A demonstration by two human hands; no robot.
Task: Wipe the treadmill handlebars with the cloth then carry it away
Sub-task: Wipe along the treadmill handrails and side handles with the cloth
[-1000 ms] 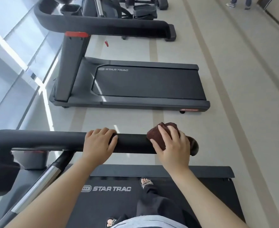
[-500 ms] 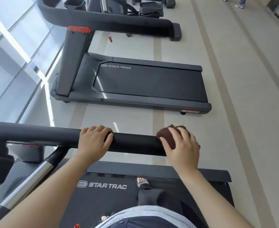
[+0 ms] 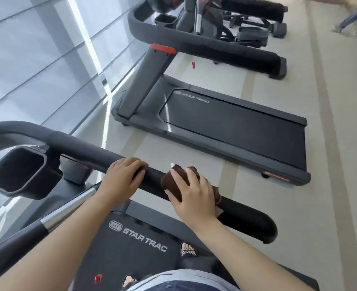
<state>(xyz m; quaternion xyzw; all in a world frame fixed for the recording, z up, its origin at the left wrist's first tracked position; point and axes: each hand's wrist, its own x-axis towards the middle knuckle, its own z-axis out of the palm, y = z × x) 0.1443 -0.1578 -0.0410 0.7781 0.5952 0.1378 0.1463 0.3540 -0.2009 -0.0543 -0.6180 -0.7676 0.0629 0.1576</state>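
- While the brown cloth [image 3: 174, 181] sits wrapped on the handlebar [image 3: 93, 153], our right hand [image 3: 194, 196] clamps it there, so wiping looks midway.
- Our left hand [image 3: 121, 178] grips bare bar beside it.
- Carrying away remains.

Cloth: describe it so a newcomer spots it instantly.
Start at the nearest treadmill's black handlebar crossing the foreground. Two hands rest on it; the right hand presses a crumpled cloth onto it. It is dark brown, the only soft thing there.
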